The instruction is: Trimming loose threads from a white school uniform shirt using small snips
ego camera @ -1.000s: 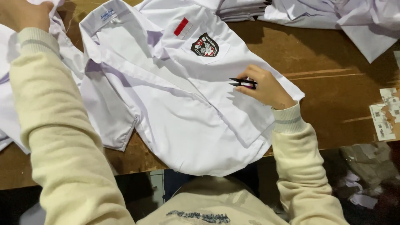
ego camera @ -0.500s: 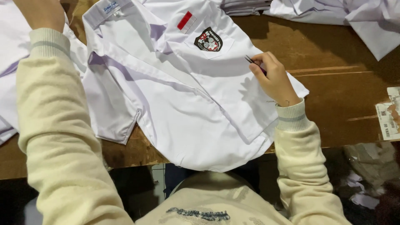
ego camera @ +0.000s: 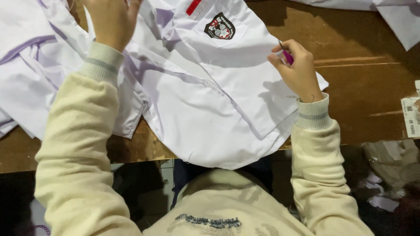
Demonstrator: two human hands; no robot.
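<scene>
At the far left, more white cloth (ego camera: 26, 83) lies bunched on the brown wooden counter (ego camera: 358, 87). My left hand (ego camera: 111, 19) reaches up near the top edge, in a cream sleeve with a grey-striped cuff; it rests on the white shirt (ego camera: 210, 113) near its collar, and I cannot tell how its fingers are set, since they run out of view. The shirt is spread flat across the middle of the counter, its hem hanging over the near edge toward my lap. A dark shield-shaped badge (ego camera: 220, 27) sits on its chest pocket, with a small red tab (ego camera: 194, 6) above it. To the right, my right hand (ego camera: 297, 72) rests on the shirt's side, fingers pinched closed around a small pink-handled tool (ego camera: 286, 54) with a metal tip. At the far right edge lies a printed paper tag (ego camera: 411, 116).
</scene>
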